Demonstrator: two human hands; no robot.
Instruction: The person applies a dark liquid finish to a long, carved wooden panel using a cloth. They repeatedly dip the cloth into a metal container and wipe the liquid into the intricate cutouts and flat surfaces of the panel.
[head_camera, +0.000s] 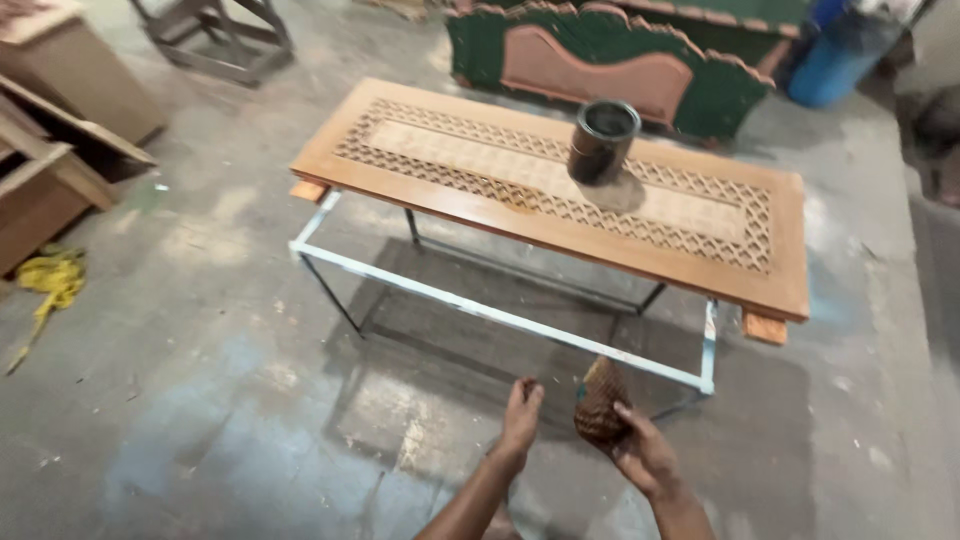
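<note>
My right hand (645, 455) holds a brown, rough-textured wad (600, 402) that looks like a fibrous scrubbing pad, low in the head view. My left hand (520, 415) hangs just left of it with the fingers curled and nothing in them. Both hands are above the concrete floor, in front of a wooden panel (450, 195) with a carved lattice band. The panel lies flat on a pale metal frame stand (480, 310). A dark cylindrical can (603, 142) stands open on the panel, right of its middle.
A green and brown carved headboard (610, 65) leans behind the panel. A blue barrel (835, 55) stands at the back right. Wooden boxes and boards (50, 140) sit at the left, with a yellow rag (50, 278) on the floor and a metal frame (215, 40) farther back.
</note>
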